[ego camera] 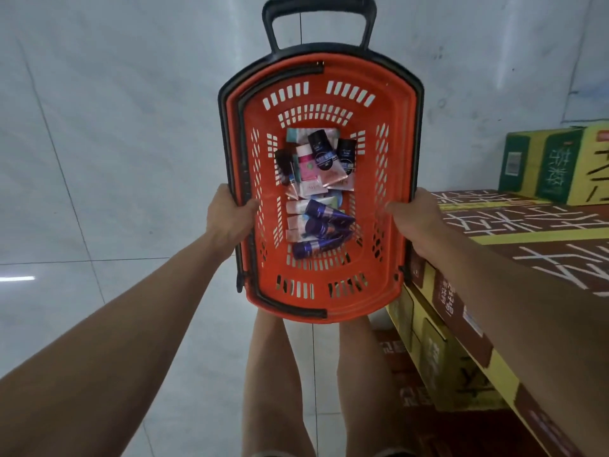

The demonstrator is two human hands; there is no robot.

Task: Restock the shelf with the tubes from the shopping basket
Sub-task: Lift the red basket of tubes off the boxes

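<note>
While my left hand point(230, 216) and right hand point(417, 219) grip the basket point(329, 301) rims, tubes point(316, 192) lie centred between, lengthwise.

the person is holding an orange shopping basket point(397, 179) out in front, above a pale tiled floor point(99, 159). the left hand point(229, 216) is gripping the left rim, thumb curling inside; the right hand point(417, 219) is gripping the right rim likewise. a jumble of tubes point(316, 189) is lying on the basket's bottom: dark-capped ones toward the far end, purple ones nearer, pink and white ones between. a black pull handle point(318, 14) is sticking out at the far end. stacked cartons point(527, 232), brown and yellow, are sitting at the right, possibly touching the basket's edge. bare legs point(273, 374) are showing below.
</note>
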